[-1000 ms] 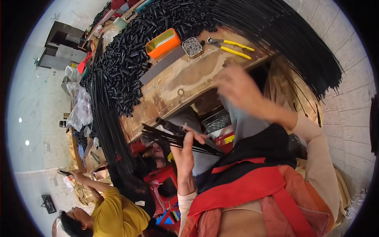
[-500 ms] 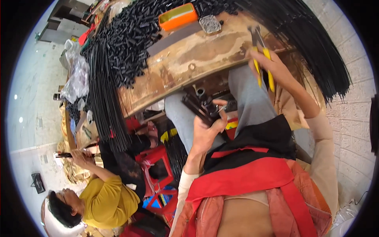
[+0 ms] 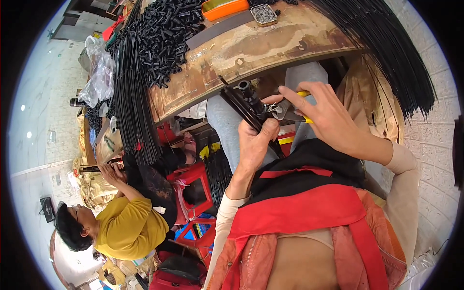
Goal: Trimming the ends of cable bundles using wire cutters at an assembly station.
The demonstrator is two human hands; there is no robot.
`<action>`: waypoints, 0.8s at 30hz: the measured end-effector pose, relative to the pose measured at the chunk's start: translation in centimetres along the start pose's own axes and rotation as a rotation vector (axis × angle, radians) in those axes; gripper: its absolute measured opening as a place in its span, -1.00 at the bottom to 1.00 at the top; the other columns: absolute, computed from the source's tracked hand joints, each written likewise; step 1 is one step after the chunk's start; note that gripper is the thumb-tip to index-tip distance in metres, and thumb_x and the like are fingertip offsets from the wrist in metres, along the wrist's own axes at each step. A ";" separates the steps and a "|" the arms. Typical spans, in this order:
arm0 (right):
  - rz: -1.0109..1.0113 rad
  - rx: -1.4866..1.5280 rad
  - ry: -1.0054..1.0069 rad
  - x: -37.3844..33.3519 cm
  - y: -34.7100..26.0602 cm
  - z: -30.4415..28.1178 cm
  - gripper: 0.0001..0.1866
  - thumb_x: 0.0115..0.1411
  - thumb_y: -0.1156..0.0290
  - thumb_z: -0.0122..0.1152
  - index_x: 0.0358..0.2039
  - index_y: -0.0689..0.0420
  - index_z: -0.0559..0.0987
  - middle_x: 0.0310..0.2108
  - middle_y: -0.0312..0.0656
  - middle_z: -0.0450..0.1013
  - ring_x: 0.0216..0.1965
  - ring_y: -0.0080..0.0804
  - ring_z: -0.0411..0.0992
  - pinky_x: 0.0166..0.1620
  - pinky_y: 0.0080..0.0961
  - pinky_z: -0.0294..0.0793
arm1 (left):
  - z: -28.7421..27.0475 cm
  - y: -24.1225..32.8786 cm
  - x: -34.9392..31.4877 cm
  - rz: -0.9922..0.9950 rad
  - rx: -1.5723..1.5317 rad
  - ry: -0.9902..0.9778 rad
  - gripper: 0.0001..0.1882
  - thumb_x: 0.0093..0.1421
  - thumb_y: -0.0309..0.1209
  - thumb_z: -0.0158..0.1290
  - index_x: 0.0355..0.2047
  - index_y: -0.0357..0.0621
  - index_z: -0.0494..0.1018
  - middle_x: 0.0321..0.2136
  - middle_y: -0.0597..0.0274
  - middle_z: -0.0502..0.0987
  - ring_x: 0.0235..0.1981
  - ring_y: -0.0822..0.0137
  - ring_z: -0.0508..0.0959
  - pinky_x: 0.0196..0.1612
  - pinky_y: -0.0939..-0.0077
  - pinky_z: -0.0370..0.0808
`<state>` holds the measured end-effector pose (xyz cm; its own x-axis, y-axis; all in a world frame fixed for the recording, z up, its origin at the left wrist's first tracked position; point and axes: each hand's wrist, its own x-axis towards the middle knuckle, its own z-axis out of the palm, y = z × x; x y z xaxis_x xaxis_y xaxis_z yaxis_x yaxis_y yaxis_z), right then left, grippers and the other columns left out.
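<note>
My left hand (image 3: 256, 147) is wrapped around several thin black rods (image 3: 237, 107) and a black tubular fitting (image 3: 251, 99) with an open round top. Pale thin wire ends (image 3: 274, 109) stick out at the side of the fitting. Over them my right hand (image 3: 331, 116) is closed on yellow-handled pliers (image 3: 309, 119), whose metal jaws reach the wires; part of the tool hides behind my fingers. Both hands are in front of the bench edge, above my lap.
The wooden bench (image 3: 270, 46) bears a heap of black tube pieces (image 3: 164, 36), an orange tray (image 3: 224, 8) and a small box of metal bits (image 3: 264, 14). Long black rods (image 3: 391, 53) overhang at right, more (image 3: 128, 92) at left. A co-worker in a yellow top (image 3: 128, 222) sits at lower left.
My right hand has brought the pliers down and left from the bench edge to the wires. The left hand's bundle has stayed near the same place, and the view has shifted slightly.
</note>
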<state>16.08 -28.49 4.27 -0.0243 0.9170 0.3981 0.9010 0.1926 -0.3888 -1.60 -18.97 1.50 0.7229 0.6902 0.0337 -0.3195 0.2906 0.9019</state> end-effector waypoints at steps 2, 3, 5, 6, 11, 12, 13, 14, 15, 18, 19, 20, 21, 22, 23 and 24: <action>-0.008 0.013 0.072 0.0 0.5 0.7 -0.25 -0.05 0.67 0.18 0.23 0.04 0.33 -0.14 -0.06 0.30 -0.10 -0.08 0.31 -0.05 -0.28 0.31 | -0.1 0.0 -0.1 -0.011 0.005 -0.024 -0.49 0.24 -0.31 0.13 0.13 -0.31 0.33 -0.61 0.54 0.28 -0.59 0.65 0.22 -0.52 0.72 0.17; -0.005 0.015 0.070 0.0 0.6 0.5 -0.25 -0.05 0.67 0.18 0.23 0.04 0.33 -0.14 -0.06 0.30 -0.10 -0.08 0.31 -0.05 -0.28 0.31 | 0.2 0.3 -0.1 -0.012 0.020 -0.025 -0.48 0.24 -0.32 0.13 0.14 -0.32 0.32 -0.61 0.54 0.27 -0.59 0.65 0.22 -0.52 0.72 0.17; -0.076 -0.149 0.035 0.3 1.1 -0.4 -0.33 -0.01 0.60 0.21 0.19 0.05 0.37 -0.23 -0.11 0.34 -0.19 -0.15 0.35 -0.16 -0.34 0.36 | 0.5 0.4 0.1 -0.018 0.033 -0.028 -0.47 0.24 -0.32 0.14 0.15 -0.33 0.32 -0.60 0.54 0.27 -0.59 0.65 0.22 -0.52 0.72 0.17; -0.079 -0.137 0.033 0.6 1.5 -0.9 -0.33 -0.01 0.60 0.21 0.19 0.05 0.37 -0.23 -0.11 0.34 -0.19 -0.15 0.35 -0.16 -0.34 0.36 | 0.4 0.4 0.1 -0.019 0.077 -0.018 -0.38 0.21 -0.23 0.16 0.16 -0.34 0.28 -0.62 0.51 0.25 -0.61 0.62 0.20 -0.54 0.68 0.14; -0.198 -0.034 -0.379 2.8 1.4 -6.8 -0.47 -0.02 0.42 0.34 0.02 0.09 0.45 -0.53 -0.24 0.39 -0.52 -0.30 0.45 -0.45 -0.42 0.40 | -0.1 1.5 0.4 -0.079 0.098 -0.102 -0.37 0.12 -0.30 0.24 0.12 -0.38 0.31 -0.58 0.41 0.36 -0.60 0.56 0.31 -0.55 0.65 0.22; -0.076 0.206 -0.614 3.1 1.2 -7.4 -0.47 -0.03 0.40 0.39 -0.01 0.12 0.45 -0.58 -0.23 0.40 -0.56 -0.36 0.47 -0.48 -0.44 0.40 | -0.1 1.6 0.3 -0.074 0.093 -0.098 -0.37 0.12 -0.30 0.24 0.12 -0.38 0.31 -0.58 0.41 0.36 -0.60 0.56 0.31 -0.55 0.65 0.22; 0.286 0.692 -0.932 3.2 1.1 -6.9 -0.50 -0.01 0.43 0.37 -0.03 0.15 0.43 -0.61 -0.24 0.40 -0.56 -0.46 0.46 -0.50 -0.50 0.37 | -0.1 1.6 0.2 -0.091 0.139 -0.121 -0.42 0.12 -0.37 0.21 0.10 -0.38 0.33 -0.57 0.40 0.38 -0.60 0.56 0.31 -0.55 0.65 0.21; 0.678 1.177 -1.215 3.1 0.9 -5.9 -0.52 0.02 0.46 0.36 -0.04 0.17 0.40 -0.64 -0.24 0.40 -0.57 -0.57 0.44 -0.52 -0.55 0.33 | -0.1 1.7 -0.1 -0.105 0.183 -0.140 -0.47 0.12 -0.43 0.18 0.09 -0.39 0.35 -0.57 0.40 0.39 -0.60 0.57 0.31 -0.55 0.66 0.21; 0.604 1.003 -0.984 1.8 0.1 -4.8 -0.51 0.02 0.45 0.36 -0.04 0.19 0.39 -0.62 -0.23 0.39 -0.55 -0.57 0.43 -0.50 -0.54 0.33 | -0.2 1.3 -0.2 -0.106 0.231 -0.113 -0.55 0.12 -0.51 0.07 0.05 -0.39 0.38 -0.56 0.42 0.39 -0.60 0.57 0.31 -0.54 0.68 0.23; 0.476 0.580 -0.704 1.0 -0.7 -5.2 -0.51 0.07 0.44 0.30 -0.01 0.25 0.35 -0.55 -0.17 0.38 -0.49 -0.39 0.43 -0.41 -0.46 0.36 | -0.7 2.4 0.8 -0.169 0.020 -0.192 -0.59 0.19 -0.52 0.12 0.07 -0.24 0.41 -0.40 0.41 0.51 -0.41 0.60 0.45 -0.30 0.65 0.44; 0.221 0.373 -0.420 1.0 0.3 -4.1 -0.54 0.10 0.43 0.27 -0.01 0.24 0.35 -0.53 -0.12 0.38 -0.47 -0.27 0.43 -0.39 -0.42 0.36 | -1.3 2.2 1.1 -0.182 -0.002 -0.199 -0.58 0.22 -0.47 0.11 0.10 -0.23 0.38 -0.52 0.46 0.42 -0.49 0.63 0.38 -0.38 0.69 0.39; -0.037 0.168 -0.137 1.1 0.8 -3.5 -0.57 0.13 0.43 0.23 -0.01 0.23 0.35 -0.51 -0.08 0.39 -0.45 -0.15 0.43 -0.37 -0.38 0.37 | -1.4 2.2 0.9 -0.167 -0.016 -0.193 -0.58 0.22 -0.47 0.11 0.10 -0.23 0.38 -0.52 0.46 0.42 -0.49 0.63 0.38 -0.38 0.69 0.39; -0.044 0.057 -0.200 1.9 0.8 -4.1 -0.60 0.19 0.34 0.16 -0.01 0.23 0.36 -0.51 -0.03 0.39 -0.43 0.04 0.38 -0.34 -0.32 0.38 | -1.5 2.2 0.9 -0.129 0.018 -0.169 -0.57 0.23 -0.45 0.10 0.12 -0.23 0.37 -0.55 0.47 0.38 -0.52 0.63 0.35 -0.41 0.69 0.38; -0.061 0.043 -0.215 2.4 0.8 -4.4 -0.60 0.19 0.34 0.16 -0.01 0.23 0.36 -0.51 -0.03 0.39 -0.43 0.04 0.38 -0.34 -0.32 0.38 | -1.6 2.1 0.8 -0.092 0.052 -0.143 -0.56 0.25 -0.43 0.09 0.13 -0.22 0.35 -0.58 0.48 0.34 -0.54 0.63 0.32 -0.43 0.69 0.36; 0.031 0.196 -0.369 2.8 0.7 -4.7 -0.62 0.25 0.25 0.08 -0.04 0.25 0.37 -0.52 -0.04 0.39 -0.46 -0.05 0.40 -0.37 -0.36 0.38 | -2.3 1.8 0.9 -0.022 0.092 -0.203 -0.55 0.26 -0.42 0.09 0.14 -0.22 0.34 -0.57 0.47 0.37 -0.55 0.64 0.33 -0.45 0.69 0.34; 0.126 0.349 -0.530 3.1 0.7 -4.8 -0.59 0.31 0.15 0.00 -0.06 0.27 0.37 -0.53 -0.05 0.40 -0.49 -0.14 0.42 -0.40 -0.40 0.39 | -2.5 1.7 0.7 -0.004 0.075 -0.184 -0.55 0.26 -0.42 0.09 0.14 -0.22 0.34 -0.57 0.47 0.37 -0.55 0.64 0.33 -0.45 0.69 0.34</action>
<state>18.70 -27.23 9.26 -0.2185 0.9710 -0.0973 0.7192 0.0928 -0.6886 -3.18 -16.35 1.99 0.8260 0.5543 0.1020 -0.2746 0.2378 0.9317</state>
